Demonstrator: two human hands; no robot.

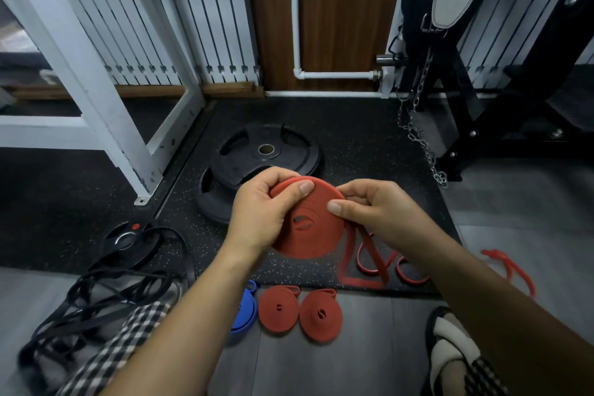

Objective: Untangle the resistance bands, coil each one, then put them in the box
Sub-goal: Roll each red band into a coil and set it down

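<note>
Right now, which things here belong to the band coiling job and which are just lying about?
Job: red band coil gripped by both hands, left and right; two finished red coils; blue coil; tangled black bands; loose red tube band.
Lying about: black weight plates; steel chain.

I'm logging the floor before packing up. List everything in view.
Red coil in hand: one, red, held above mat, tail hanging loose.
Finished red coils: two, red, on floor, side by side.
Blue coil: one, blue, left of those, partly hidden.
Loose red bands: red, floor at right; count unclear.
Black bands: black tangle, floor at left.
Weight plates: two large, black, stacked on mat.
Chain: one, silver, hanging at right.
Left hand: grips coil.
Right hand: grips coil edge.
</note>
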